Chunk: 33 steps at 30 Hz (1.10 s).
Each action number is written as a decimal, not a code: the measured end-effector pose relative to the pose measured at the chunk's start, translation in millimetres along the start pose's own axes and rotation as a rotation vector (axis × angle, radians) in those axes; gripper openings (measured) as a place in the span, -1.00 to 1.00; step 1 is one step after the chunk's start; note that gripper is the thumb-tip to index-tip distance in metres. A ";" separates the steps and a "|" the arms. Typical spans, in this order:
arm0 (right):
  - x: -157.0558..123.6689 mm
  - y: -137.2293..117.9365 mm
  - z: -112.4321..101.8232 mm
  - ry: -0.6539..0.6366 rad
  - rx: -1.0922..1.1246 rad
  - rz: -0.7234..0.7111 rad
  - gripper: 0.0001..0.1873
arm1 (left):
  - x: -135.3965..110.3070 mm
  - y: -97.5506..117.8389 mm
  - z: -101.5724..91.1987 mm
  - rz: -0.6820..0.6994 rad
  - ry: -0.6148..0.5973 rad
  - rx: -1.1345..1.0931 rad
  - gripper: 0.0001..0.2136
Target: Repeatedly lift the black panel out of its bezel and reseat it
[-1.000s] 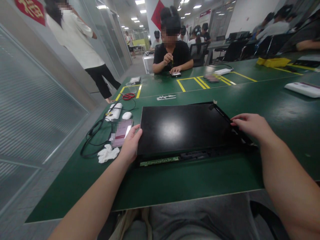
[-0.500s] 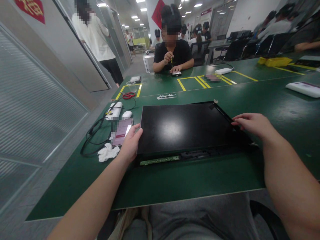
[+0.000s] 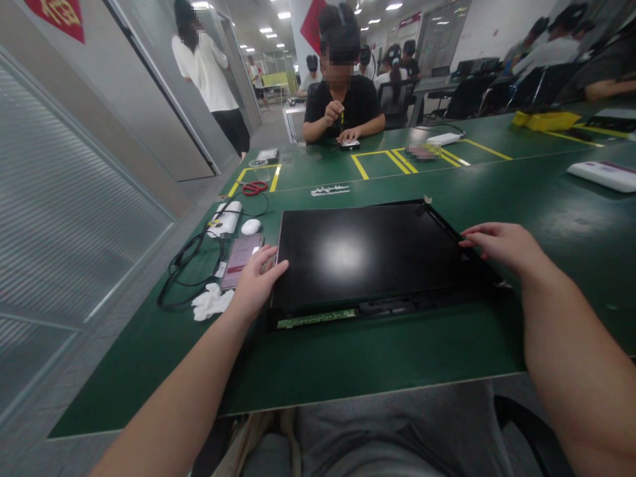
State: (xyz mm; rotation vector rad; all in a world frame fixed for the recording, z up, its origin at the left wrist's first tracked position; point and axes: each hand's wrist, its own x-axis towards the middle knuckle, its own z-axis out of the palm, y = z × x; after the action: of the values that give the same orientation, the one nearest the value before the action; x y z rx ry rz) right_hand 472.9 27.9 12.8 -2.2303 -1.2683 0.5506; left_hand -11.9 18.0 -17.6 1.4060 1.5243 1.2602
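Observation:
A black LCD panel [image 3: 358, 255] lies face up on a green table, slightly askew in a thin black frame [image 3: 442, 222]. Along its near edge a narrow green circuit board [image 3: 317, 318] shows. My left hand [image 3: 256, 278] is at the panel's left edge, thumb over the corner area and fingers spread; it does not grip the panel. On the other side my right hand [image 3: 491, 244] pinches the right rim of the frame between thumb and fingertips. The undersides of panel and frame are hidden.
Left of the panel lie a phone [image 3: 241, 260], crumpled white tissue [image 3: 211, 303], a white mouse-like object [image 3: 251, 226], a white box [image 3: 224, 218], black cables [image 3: 173, 271] and red scissors [image 3: 255, 188]. White strips [image 3: 329, 190] lie beyond. A person [image 3: 342, 106] sits opposite.
My left hand has loosened from the panel's left edge, its fingers lifting and spreading. My right hand stays at the frame. A person in the background has shifted right.

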 end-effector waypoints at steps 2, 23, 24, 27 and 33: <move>-0.2 0.0 0.2 0.005 -0.002 0.000 -0.67 | 0.5 -3.5 -3.1 0.004 -0.029 0.087 -0.57; -5.7 -8.5 -2.1 0.027 -0.010 0.044 -0.72 | 4.1 -17.9 -4.1 0.051 -0.172 0.472 -0.54; -6.4 -9.1 -2.1 0.029 0.001 0.044 -0.73 | 4.3 -18.3 -4.3 0.055 -0.171 0.469 -0.55; -6.0 -8.3 -1.8 0.025 0.052 0.032 -0.74 | 4.4 -18.6 -5.2 0.075 -0.177 0.460 -0.56; -0.6 -2.8 -1.5 0.019 0.079 0.015 -0.72 | 4.8 -18.1 -5.8 0.088 -0.184 0.493 -0.56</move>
State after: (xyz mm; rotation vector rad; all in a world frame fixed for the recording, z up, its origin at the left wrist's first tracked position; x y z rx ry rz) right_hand 471.6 28.3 15.8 -2.1758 -1.2008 0.5742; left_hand -23.5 22.7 -32.6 1.8597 1.7281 0.7992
